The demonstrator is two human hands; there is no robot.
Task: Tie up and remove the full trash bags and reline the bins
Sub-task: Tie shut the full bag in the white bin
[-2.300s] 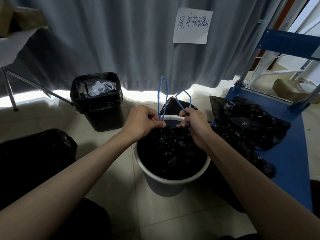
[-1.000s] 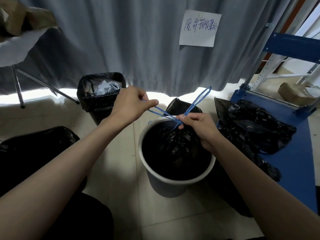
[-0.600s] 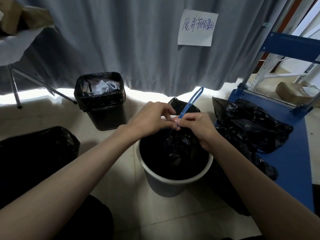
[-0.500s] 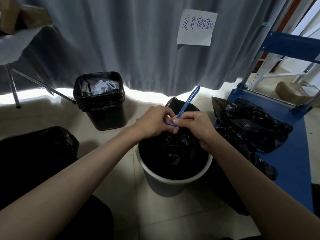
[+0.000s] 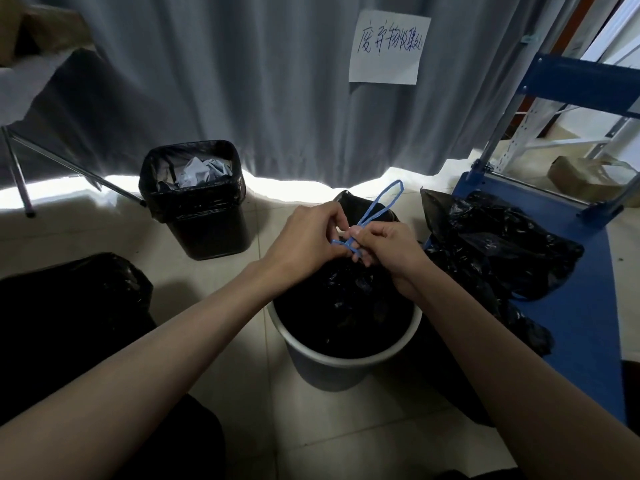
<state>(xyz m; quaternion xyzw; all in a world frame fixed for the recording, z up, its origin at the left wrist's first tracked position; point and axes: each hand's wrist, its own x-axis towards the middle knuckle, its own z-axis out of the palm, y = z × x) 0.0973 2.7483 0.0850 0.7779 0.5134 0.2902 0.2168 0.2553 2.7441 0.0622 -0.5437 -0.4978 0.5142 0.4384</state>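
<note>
Both hands pinch the blue drawstring [image 5: 375, 209] over the bin [image 5: 332, 367].
Left hand [image 5: 304, 242] and right hand [image 5: 388, 245] clamp it (one loop free); the sign [image 5: 388, 46] reads perhaps 废弃物收集处.

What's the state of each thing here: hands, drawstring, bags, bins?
left hand: pinching the blue drawstring
right hand: pinching the same drawstring
blue drawstring: crossed between the hands, one loop sticking up
black bag: gathered at the top, still in the white bin
white bin: upright, bag inside
black bin: upright, lined, open, paper inside
loose black bags: lying on the blue cart
</note>
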